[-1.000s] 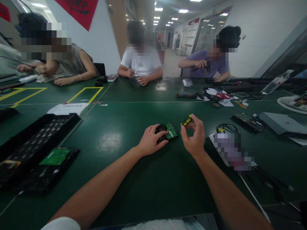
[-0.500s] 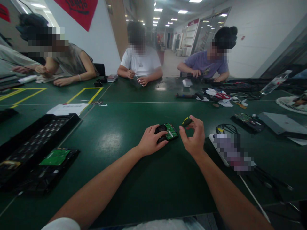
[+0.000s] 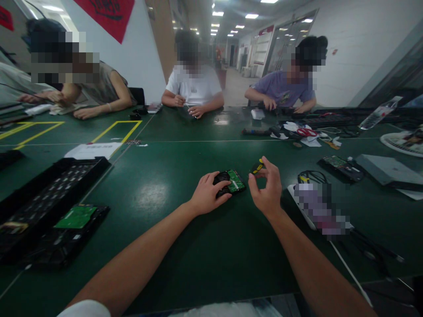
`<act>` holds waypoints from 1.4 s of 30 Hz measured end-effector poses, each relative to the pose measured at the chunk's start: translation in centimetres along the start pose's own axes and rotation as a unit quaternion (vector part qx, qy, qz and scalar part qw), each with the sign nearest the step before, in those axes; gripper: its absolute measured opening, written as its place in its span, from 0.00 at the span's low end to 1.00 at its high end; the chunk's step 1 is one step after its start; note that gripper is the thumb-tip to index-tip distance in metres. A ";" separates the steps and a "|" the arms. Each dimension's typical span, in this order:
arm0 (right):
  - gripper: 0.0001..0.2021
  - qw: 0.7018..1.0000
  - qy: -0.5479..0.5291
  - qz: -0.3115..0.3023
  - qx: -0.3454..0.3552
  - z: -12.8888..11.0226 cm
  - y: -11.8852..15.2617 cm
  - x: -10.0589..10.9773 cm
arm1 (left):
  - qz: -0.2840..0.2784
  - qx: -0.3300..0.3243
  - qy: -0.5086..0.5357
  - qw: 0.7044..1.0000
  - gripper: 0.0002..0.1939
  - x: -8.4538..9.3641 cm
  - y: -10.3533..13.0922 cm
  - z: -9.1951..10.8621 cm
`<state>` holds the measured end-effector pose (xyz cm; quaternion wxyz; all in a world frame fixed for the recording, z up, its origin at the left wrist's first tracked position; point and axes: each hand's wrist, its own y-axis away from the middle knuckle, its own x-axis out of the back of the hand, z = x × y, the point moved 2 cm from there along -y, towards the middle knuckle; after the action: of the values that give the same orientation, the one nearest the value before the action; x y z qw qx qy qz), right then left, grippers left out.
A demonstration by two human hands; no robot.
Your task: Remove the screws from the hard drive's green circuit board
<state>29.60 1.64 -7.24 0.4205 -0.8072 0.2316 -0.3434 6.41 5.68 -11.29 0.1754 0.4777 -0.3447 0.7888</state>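
A small black hard drive with a green circuit board (image 3: 235, 181) lies on the green table (image 3: 178, 154). My left hand (image 3: 211, 193) rests over its left side, thumb and fingers gripping it. Just to the right, my right hand (image 3: 267, 187) holds a short black and yellow screwdriver handle (image 3: 257, 167) between thumb and fingers, slightly above the table. The screwdriver's tip cannot be made out.
At the left are a long black tray (image 3: 49, 193) and another drive with a green board (image 3: 76, 216). On the right lie a white-edged device (image 3: 302, 209), cables, another drive (image 3: 342, 168) and a grey box (image 3: 391, 171). Three people sit opposite; part of another shows far left.
The screwdriver handle has turned slightly in my right hand's fingers, showing more yellow patches. My left hand and the drive have stayed in place.
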 end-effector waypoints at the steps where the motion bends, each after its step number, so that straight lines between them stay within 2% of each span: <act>1: 0.34 1.000 -0.006 -0.002 -0.002 0.0 0.0 -0.1 | -0.001 0.000 0.000 1.000 0.25 0.0 0.0 0.0; 7: 0.33 1.000 0.002 0.022 -0.009 0.1 0.1 0.0 | -0.003 0.002 0.004 1.000 0.25 -0.1 0.0 0.0; 14: 0.32 1.000 -0.023 0.013 -0.011 0.2 0.2 -0.3 | -0.001 0.001 0.002 1.000 0.26 0.0 0.0 0.0; 20: 0.33 0.999 -0.008 0.033 -0.014 0.7 0.3 -0.2 | -0.001 -0.001 -0.002 1.000 0.25 -0.2 0.0 -0.2; 25: 0.32 1.000 -0.013 0.012 -0.011 0.3 0.1 -0.1 | 0.002 -0.002 -0.006 1.000 0.25 -0.1 0.0 -0.1; 33: 0.35 0.999 -0.001 0.032 -0.012 0.2 0.0 0.1 | 0.004 -0.003 0.001 1.000 0.25 -0.2 0.0 0.0; 42: 0.33 0.999 -0.030 0.012 -0.025 0.4 0.3 -0.2 | 0.001 0.000 -0.001 1.000 0.25 -0.2 0.1 -0.1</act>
<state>29.67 1.84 -7.69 0.4107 -0.8247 0.2369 -0.3084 6.39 5.72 -11.50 0.1741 0.4778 -0.3456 0.7886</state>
